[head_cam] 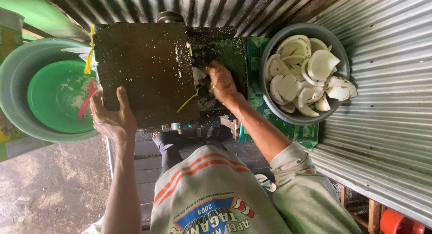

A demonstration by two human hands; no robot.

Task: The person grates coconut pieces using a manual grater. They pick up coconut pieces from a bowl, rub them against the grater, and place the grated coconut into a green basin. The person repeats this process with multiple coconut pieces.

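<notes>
A dark box-shaped machine stands in front of me against a corrugated metal wall. My left hand rests on the machine's near left edge, fingers spread over its flat top. My right hand is closed on a white coconut piece and presses it into the machine's dark opening on the right. To the right, a grey bowl holds several white coconut pieces.
At the left, a grey basin holds a green bowl with white gratings and a red utensil. Corrugated metal sheets close the right side. A wooden platform lies under my legs. Dirt floor shows at the lower left.
</notes>
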